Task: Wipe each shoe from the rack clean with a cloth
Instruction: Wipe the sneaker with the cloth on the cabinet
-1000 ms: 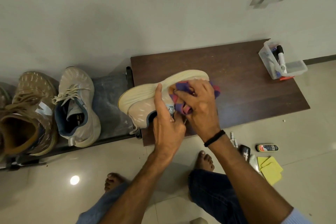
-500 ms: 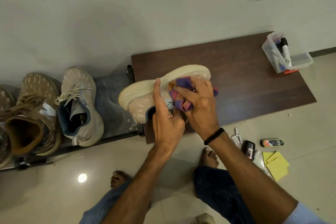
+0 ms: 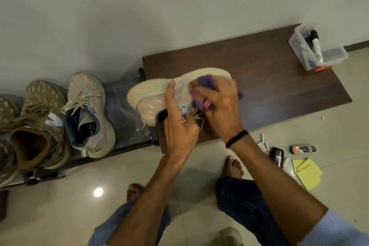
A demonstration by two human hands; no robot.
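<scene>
So, the beige shoe [image 3: 151, 96] is tipped on its side with its cream sole facing 12 o'clock, over the left end of the dark wooden board [image 3: 279, 86]. I can't tell if it actually rests on the board or is held just above it.

The left hand [image 3: 179, 128] grips it at the ankle opening. Its fingers are curled round the collar near the laces and the thumb is stretched straight up the side toward the sole. The right hand [image 3: 221, 110] is at 3 o'clock from the left one. It's blurry, but its fingers are bunched over a purple and pink cloth [image 3: 205, 83] and press it onto the toe half of the shoe. That wrist has a black wristband [image 3: 236, 139].

At 9 o'clock from the held shoe is the rack [image 3: 123, 106]. A matching beige sneaker [image 3: 87, 114] sits on it, with the brown boots [image 3: 38, 126] further out at 9.

At 2 o'clock, on the far right corner of the board, stands a clear plastic tub [image 3: 331, 56] with a marker [image 3: 315, 44] in it. On the floor at 4 o'clock are some yellow pads [image 3: 308, 173], a small polish bottle [image 3: 304, 149] and a black item I can't make out.
</scene>
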